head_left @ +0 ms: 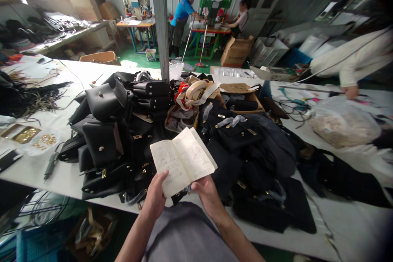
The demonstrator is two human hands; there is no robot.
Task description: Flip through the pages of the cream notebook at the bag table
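Note:
An open notebook point(184, 159) with handwriting on both pages is held up in front of me, over the table's near edge. My left hand point(158, 192) grips its lower left side, thumb lying on the page. At the lower right, my right hand point(207, 194) supports it, fingers behind and thumb near the bottom edge. Beyond the notebook lie heaped black handbags point(104, 143) on the left. More black bags point(245, 139) with gold clasps are piled on the right. Rolls of cream tape point(196, 90) rest between the piles.
A white table point(70, 188) carries everything. Gold fittings point(46, 141) lie at left. A metal post point(161, 24) rises behind the bags. One person's hand point(350, 92) is by a plastic bag point(344, 123) at right. Two people work at a machine point(215, 6) far back.

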